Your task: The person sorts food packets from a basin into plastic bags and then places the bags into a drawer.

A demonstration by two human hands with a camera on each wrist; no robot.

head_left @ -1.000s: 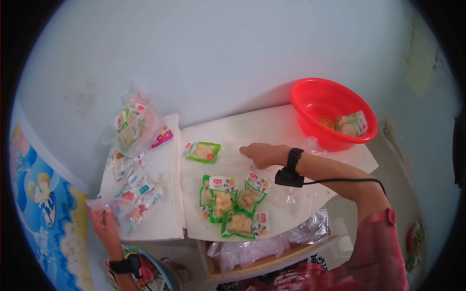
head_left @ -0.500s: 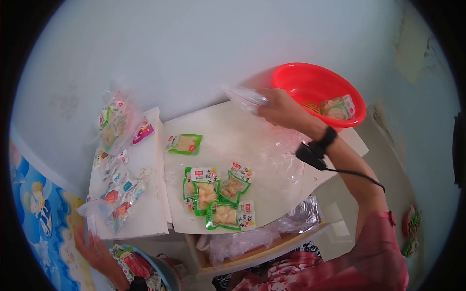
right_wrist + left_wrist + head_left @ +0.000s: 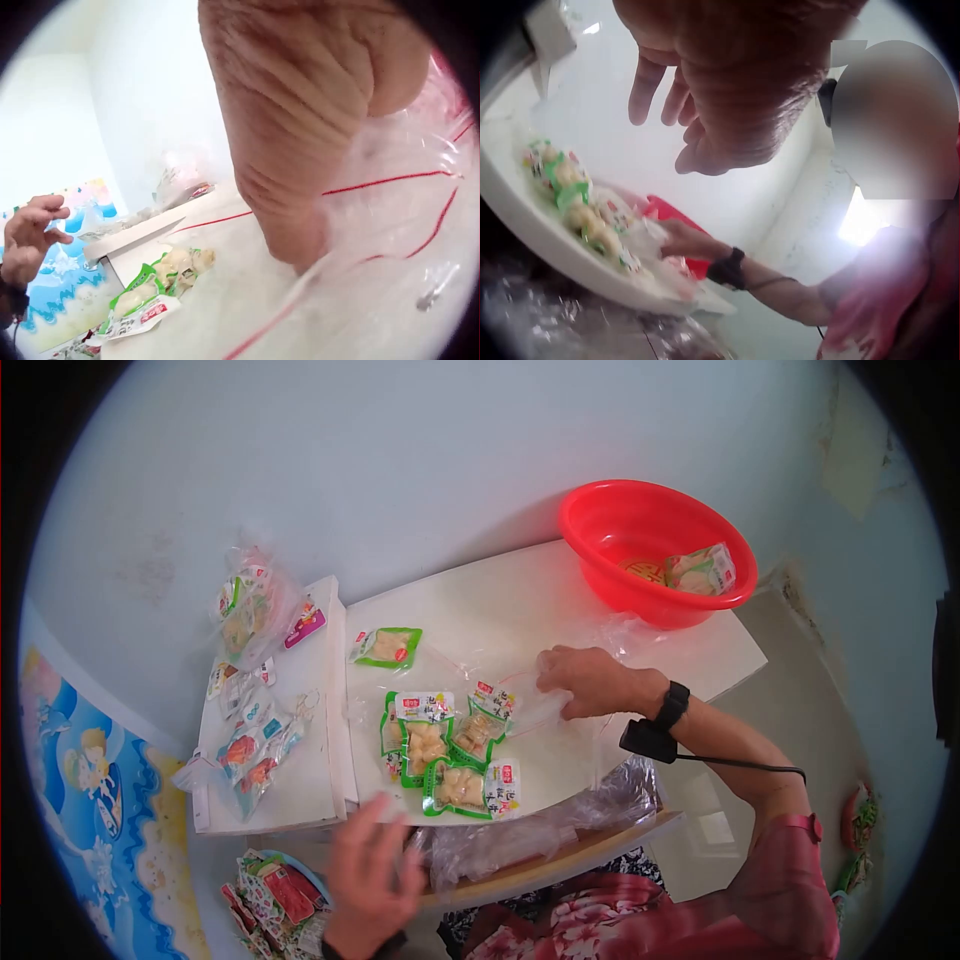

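My right hand [image 3: 597, 682] is over the right half of the white table, fingertips pinching a clear zip bag [image 3: 538, 710] with a red seal line. The bag's film and red lines [image 3: 390, 181] spread around that hand in the right wrist view. Beside it lie several green-edged snack packs [image 3: 426, 745] in a loose cluster, with one more pack [image 3: 388, 647] farther back. My left hand [image 3: 375, 880], blurred, hovers in front of the table's near edge; its fingers [image 3: 646, 90] are loosely extended and hold nothing.
A red basin [image 3: 640, 602] at the back right contains a snack pack [image 3: 702, 570]. Filled clear bags [image 3: 258, 620] occupy the left side table. Below the near edge, an open drawer [image 3: 540, 875] contains clear plastic. A bin of wrappers [image 3: 283, 890] stands at lower left.
My left hand has let go of the zip bag on the side table and moved right. My right hand picked up a clear bag, raised it toward the basin, then brought it down nearer the packs.
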